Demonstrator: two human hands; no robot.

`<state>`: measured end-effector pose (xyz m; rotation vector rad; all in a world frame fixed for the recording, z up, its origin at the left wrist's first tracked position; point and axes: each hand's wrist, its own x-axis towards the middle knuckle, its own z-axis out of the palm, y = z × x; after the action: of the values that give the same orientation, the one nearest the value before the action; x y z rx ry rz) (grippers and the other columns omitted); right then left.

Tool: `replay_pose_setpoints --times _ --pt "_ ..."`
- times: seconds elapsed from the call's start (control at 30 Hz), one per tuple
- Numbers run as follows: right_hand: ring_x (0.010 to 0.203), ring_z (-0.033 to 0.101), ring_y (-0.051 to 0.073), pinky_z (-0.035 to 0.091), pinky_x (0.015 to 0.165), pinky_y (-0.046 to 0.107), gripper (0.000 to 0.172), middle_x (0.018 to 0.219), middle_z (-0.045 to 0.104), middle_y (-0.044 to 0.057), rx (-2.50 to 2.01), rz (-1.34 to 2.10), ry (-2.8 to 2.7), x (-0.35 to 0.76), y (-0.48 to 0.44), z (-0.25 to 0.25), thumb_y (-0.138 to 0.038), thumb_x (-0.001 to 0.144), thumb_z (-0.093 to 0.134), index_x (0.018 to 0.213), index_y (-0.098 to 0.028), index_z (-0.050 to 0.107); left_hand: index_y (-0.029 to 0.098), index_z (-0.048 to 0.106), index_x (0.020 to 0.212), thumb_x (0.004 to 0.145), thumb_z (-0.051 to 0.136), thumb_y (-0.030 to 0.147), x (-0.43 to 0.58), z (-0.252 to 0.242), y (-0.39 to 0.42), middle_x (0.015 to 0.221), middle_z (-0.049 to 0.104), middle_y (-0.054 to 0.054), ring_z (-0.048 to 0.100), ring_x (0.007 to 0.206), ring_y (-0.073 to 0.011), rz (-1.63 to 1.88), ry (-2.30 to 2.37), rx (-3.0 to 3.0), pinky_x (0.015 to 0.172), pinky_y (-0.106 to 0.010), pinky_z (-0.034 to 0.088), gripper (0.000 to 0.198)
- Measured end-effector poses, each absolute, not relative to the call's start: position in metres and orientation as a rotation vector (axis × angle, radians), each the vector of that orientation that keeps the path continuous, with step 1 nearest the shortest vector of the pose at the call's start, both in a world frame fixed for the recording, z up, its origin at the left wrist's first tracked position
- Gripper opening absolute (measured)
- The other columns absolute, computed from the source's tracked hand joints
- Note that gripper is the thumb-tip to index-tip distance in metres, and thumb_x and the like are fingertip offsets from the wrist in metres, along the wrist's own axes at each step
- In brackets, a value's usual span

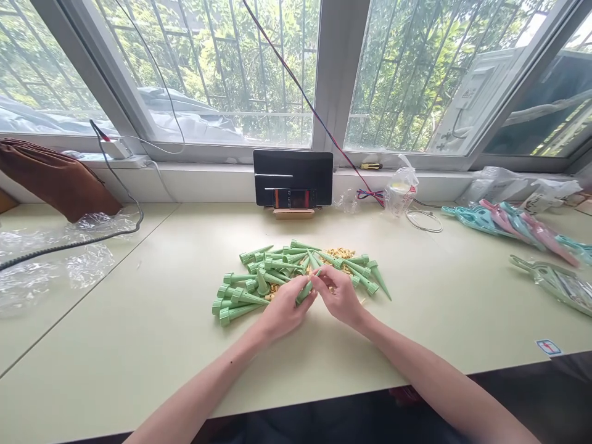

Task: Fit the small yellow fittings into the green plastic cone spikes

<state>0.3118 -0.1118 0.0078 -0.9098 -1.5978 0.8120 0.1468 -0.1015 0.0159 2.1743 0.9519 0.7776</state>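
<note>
My left hand (287, 308) is closed around a green plastic watering spike (306, 291), a hollow cone held at a slant. Against the upper part of this spike, my right hand (340, 297) has its thumb and fingers pinched together. Whatever sits between those fingertips is hidden. Just beyond both hands lies a loose pile of similar green spikes (245, 296) with ribbed collars, pointing various ways. Small yellow pieces (340, 253) are heaped at the back of the pile, and more show between the spikes.
A dark tablet (293, 166) leans by the window on a small stand. To the right are pink and teal clip-like plastic items (509, 219), a wrapped cup (401, 191) and a coiled white cable (424, 221). A brown bag (50, 176), clear plastic wrap (90, 265) and a black cord (92, 239) occupy the left.
</note>
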Motion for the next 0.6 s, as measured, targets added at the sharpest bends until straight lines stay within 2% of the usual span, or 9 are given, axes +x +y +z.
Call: replay_pose_setpoints --times 0.1,0.27,0.43,0.6 --pt "0.058 0.057 0.013 0.046 0.054 0.024 0.018 0.069 0.058 0.000 -0.917 0.733 -1.592 0.313 -0.112 0.012 -0.033 0.095 0.053 0.086 -0.020 0.059 0.020 0.054 0.100 0.097 0.045 0.036 0.146 0.014 -0.101 0.092 0.061 -0.004 0.055 0.080 -0.0166 0.789 1.005 2.176 0.071 -0.027 0.044 0.018" --pt "0.050 0.047 0.010 0.041 0.048 0.022 0.022 0.064 0.053 -0.002 -1.013 0.507 -1.410 0.338 -0.098 0.030 -0.037 0.095 0.054 0.082 -0.019 0.057 0.021 0.045 0.122 0.098 0.042 0.041 0.144 0.010 -0.100 0.103 0.058 -0.005 0.056 0.072 -0.0134 0.882 1.007 1.975 0.062 -0.025 0.046 0.030" --pt "0.054 0.053 0.011 0.042 0.053 0.022 0.026 0.069 0.059 0.000 -1.240 0.179 -1.398 0.391 -0.073 0.048 -0.040 0.093 0.056 0.082 -0.018 0.061 0.020 0.052 0.105 0.100 0.041 0.040 0.142 0.010 -0.099 0.097 0.056 -0.004 0.056 0.074 -0.0134 0.917 1.003 2.039 0.064 -0.025 0.047 0.024" --pt "0.054 0.055 0.012 0.042 0.058 0.024 0.028 0.072 0.066 0.003 -1.427 -0.051 -1.467 0.431 -0.052 0.038 -0.039 0.093 0.053 0.080 -0.016 0.064 0.020 0.055 0.095 0.101 0.039 0.037 0.144 0.009 -0.101 0.097 0.054 -0.003 0.055 0.070 -0.0110 0.852 1.010 2.139 0.064 -0.024 0.045 0.024"
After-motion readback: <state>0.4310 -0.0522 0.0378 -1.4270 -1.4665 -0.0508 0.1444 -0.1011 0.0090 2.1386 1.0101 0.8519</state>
